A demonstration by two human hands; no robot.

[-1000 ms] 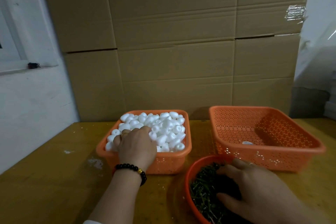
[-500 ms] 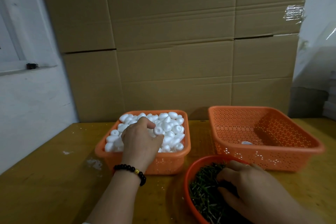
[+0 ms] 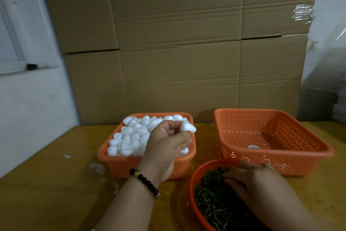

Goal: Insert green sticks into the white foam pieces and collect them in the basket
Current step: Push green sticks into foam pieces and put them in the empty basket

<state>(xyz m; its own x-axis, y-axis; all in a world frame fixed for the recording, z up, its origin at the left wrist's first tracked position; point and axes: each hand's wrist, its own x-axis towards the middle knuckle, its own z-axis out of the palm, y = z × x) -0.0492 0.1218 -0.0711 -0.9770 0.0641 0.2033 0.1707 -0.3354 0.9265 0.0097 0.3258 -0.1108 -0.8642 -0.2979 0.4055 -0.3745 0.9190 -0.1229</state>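
left hand (image 3: 164,144) pinches foam piece (image 3: 187,127) above foam tub (image 3: 119,163) | right hand (image 3: 262,185) fingers curled in green sticks (image 3: 211,202), grip unclear | basket (image 3: 271,163) near worktop (image 3: 46,193) right edge

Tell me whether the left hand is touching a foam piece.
Touching. The head view shows the left hand pinching one white foam piece at its fingertips, above the foam basket.

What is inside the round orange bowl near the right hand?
The round orange bowl holds a heap of green sticks. The right hand rests on them and covers the right part, so whether its fingers hold a stick cannot be seen.
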